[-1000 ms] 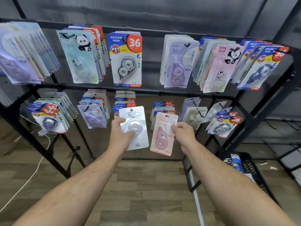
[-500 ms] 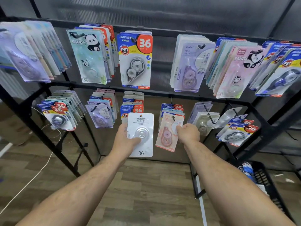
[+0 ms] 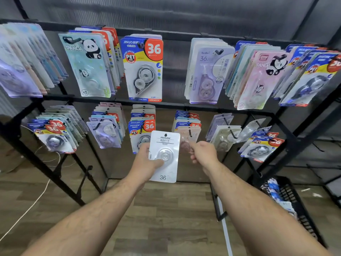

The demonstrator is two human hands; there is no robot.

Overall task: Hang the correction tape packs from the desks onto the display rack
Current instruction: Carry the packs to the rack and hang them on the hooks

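Note:
My left hand grips a white correction tape pack marked 36, held upright in front of the lower row of the black display rack. My right hand pinches a pink pack by its lower part; a black hook passes through the hole at its top, in front of a stack of blue packs. Both arms reach forward from the bottom of the view.
The rack holds two rows of hooks crowded with hanging packs. A black basket with more packs sits on the wooden floor at lower right. A white cable runs across the floor at left.
Both hands moved closer to the lower row. The pink pack went from hanging free in my right hand onto a hook. The white pack stayed in my left hand.

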